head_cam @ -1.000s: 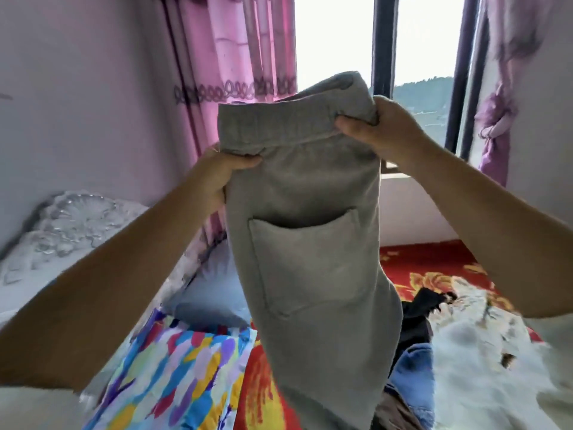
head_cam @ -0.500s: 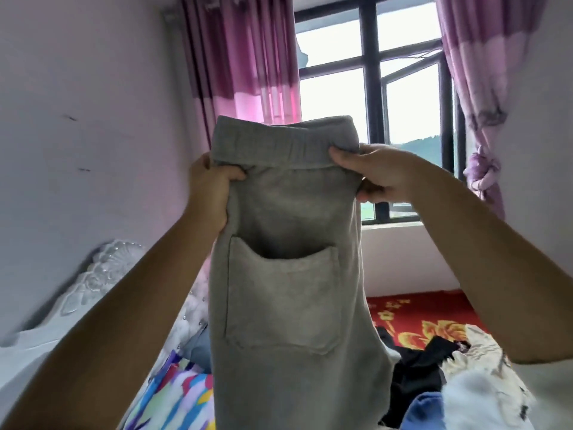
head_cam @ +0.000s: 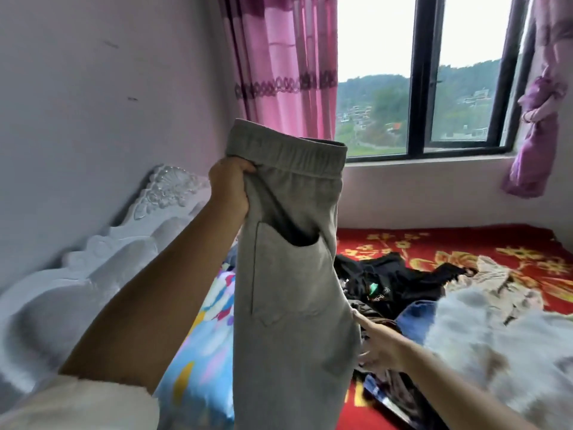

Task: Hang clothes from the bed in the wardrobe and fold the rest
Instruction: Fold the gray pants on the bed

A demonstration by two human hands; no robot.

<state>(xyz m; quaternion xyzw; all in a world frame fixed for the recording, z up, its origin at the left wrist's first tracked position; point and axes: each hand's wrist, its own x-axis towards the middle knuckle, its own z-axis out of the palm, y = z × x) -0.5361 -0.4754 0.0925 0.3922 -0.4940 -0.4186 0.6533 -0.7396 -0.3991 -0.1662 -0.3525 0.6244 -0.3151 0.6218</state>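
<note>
Grey sweatpants [head_cam: 288, 274] with an elastic waistband and a patch pocket hang upright in front of me. My left hand [head_cam: 231, 187] grips them at the left end of the waistband. Lower down, my right hand [head_cam: 376, 342] has its fingers stretched out, touching the right edge of the pants leg. Behind them on the bed lie a black garment [head_cam: 393, 280], a blue garment [head_cam: 415, 318] and a fluffy white garment [head_cam: 483, 346].
The bed has a red floral blanket [head_cam: 465, 243], a colourful patterned pillow [head_cam: 201, 352] at the left and a white carved headboard [head_cam: 130, 231]. A dark-framed window [head_cam: 421, 76] with pink curtains [head_cam: 285, 63] stands beyond the bed.
My right hand let go of the waistband and dropped to the right side of the pants leg. The left hand keeps its hold, and the pants now hang from it alone.
</note>
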